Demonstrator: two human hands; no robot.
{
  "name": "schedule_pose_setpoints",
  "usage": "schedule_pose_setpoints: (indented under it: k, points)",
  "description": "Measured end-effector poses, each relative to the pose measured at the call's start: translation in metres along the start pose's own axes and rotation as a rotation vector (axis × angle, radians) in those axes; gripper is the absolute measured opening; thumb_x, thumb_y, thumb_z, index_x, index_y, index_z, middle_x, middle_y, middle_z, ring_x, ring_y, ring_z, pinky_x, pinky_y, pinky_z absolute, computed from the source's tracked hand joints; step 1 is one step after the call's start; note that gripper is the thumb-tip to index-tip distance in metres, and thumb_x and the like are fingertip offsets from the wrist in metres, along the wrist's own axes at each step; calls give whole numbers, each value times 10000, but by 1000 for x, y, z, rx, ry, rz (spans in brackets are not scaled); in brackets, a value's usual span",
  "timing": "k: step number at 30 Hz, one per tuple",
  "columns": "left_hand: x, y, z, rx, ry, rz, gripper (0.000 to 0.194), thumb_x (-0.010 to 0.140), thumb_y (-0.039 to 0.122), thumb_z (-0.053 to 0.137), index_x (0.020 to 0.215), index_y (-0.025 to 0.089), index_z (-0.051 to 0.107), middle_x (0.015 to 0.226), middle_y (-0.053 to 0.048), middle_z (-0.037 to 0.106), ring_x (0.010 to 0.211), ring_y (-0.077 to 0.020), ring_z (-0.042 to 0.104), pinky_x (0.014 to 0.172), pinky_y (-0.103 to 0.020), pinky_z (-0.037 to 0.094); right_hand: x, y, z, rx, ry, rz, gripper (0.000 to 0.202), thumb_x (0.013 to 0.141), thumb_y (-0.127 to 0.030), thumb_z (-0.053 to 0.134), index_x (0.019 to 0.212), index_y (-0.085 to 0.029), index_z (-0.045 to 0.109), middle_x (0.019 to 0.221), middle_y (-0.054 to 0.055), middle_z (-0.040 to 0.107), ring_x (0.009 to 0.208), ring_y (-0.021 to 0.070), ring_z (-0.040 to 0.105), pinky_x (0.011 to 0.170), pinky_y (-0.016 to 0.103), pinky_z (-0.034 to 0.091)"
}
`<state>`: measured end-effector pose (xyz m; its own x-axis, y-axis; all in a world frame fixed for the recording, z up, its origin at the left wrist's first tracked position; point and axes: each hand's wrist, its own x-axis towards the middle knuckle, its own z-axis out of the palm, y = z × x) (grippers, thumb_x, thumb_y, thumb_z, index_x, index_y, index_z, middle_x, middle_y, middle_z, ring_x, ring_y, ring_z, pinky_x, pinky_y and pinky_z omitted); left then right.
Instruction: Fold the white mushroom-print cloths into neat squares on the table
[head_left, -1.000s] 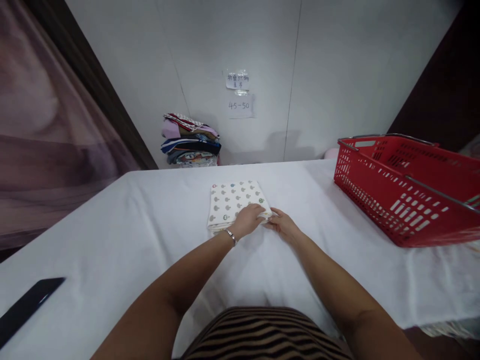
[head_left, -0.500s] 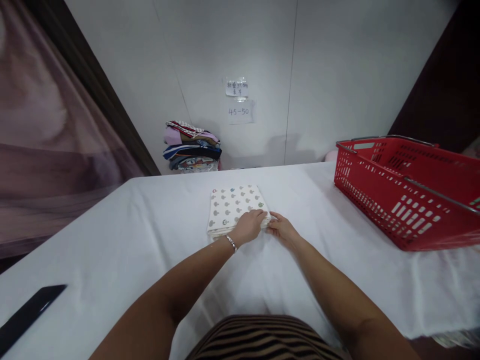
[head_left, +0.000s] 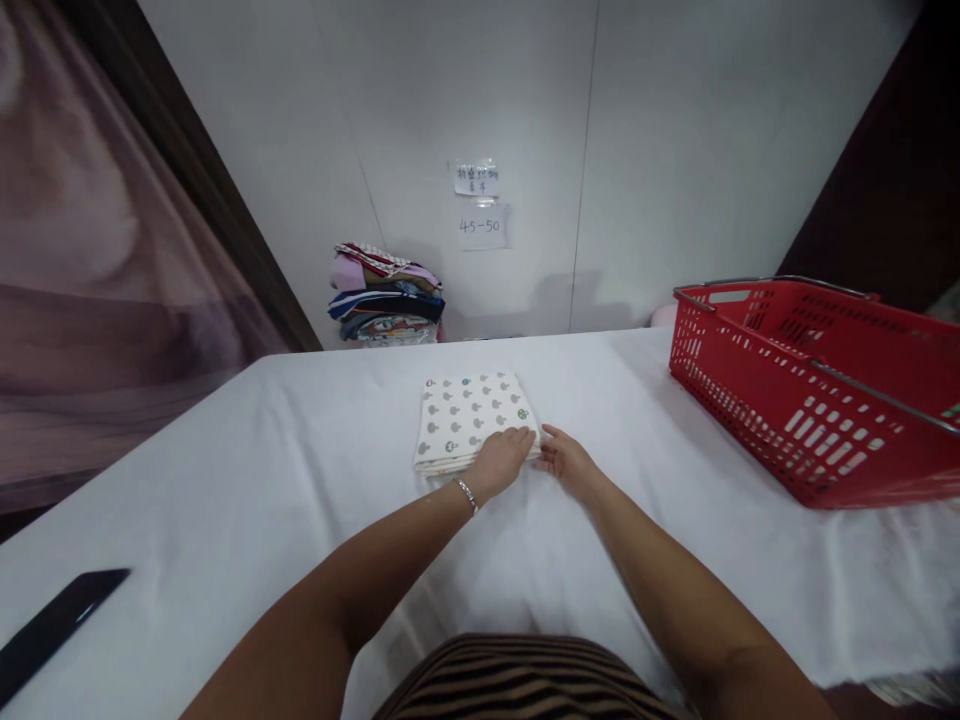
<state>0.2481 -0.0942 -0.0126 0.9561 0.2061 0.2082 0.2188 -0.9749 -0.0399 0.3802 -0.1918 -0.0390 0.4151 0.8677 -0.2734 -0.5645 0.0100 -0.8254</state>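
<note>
A folded white cloth [head_left: 469, 415] with small grey, green and red prints lies flat on the white-covered table [head_left: 300, 500]. My left hand [head_left: 504, 460], with a bracelet at the wrist, rests flat on the near right corner of the cloth, its fingers stretched out. At the cloth's right edge is my right hand [head_left: 568, 464], fingers apart and slightly bent, the tips at the folded layers. Nothing shows in its grasp.
A red plastic basket [head_left: 795, 390] with metal handles stands at the right. Behind the table's far edge is a stack of folded clothes [head_left: 386, 295], against the wall. A black flat object [head_left: 56, 625] lies at the lower left.
My left hand has flattened on the cloth's corner, where its fingers were bent before. My right hand's fingers have loosened and spread at the edge. The cloth has hardly moved.
</note>
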Motion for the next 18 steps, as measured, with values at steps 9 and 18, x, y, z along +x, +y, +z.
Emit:
schedule_pose_setpoints:
  k: [9,18]
  points:
    - [-5,7,-1,-36,56,-40,376,853,66,413,1203,196,457,1199,-80,574,1099,-212,519,859,-348,425,7,5,7,-180,142,-10,454,773,-288,671,1182,-211,487,730,-11,604,584,125,564,484,234,525]
    - [-18,7,0,-14,100,-200,373,852,73,404,1209,171,451,1170,-78,576,1081,-223,497,861,-365,374,4,8,4,-264,175,-21,443,737,-254,648,1156,-230,509,681,-22,606,588,136,575,492,225,520]
